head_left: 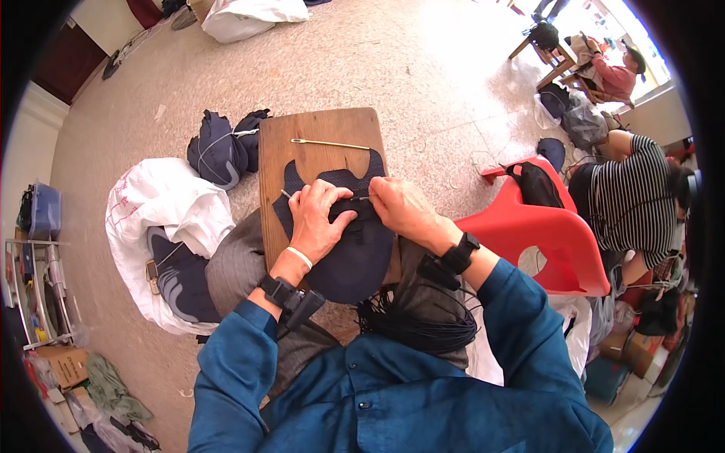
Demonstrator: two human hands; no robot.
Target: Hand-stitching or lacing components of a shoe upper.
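A navy knitted shoe upper [351, 260] lies across a wooden stool [317, 124] in front of me. My left hand [313, 223] grips its upper part, with the fingers bent and the thumb close to them. Just left of those fingers, a short grey tip [285, 194] sticks out. On the right side of the upper, my right hand [404, 208] pinches a thin grey rod [363, 198]; its far end is hidden. A long metal needle [330, 143] rests on the stool beyond the upper. Black laces [423, 325] hang in a bundle over my lap.
Left of the stool are a tied navy fabric bundle [219, 151] and a white sack [166, 196] with more uppers [181, 275]. A red plastic chair [536, 234] stands to the right, near a person in a striped top [630, 192]. Another person [615, 75] sits farther back.
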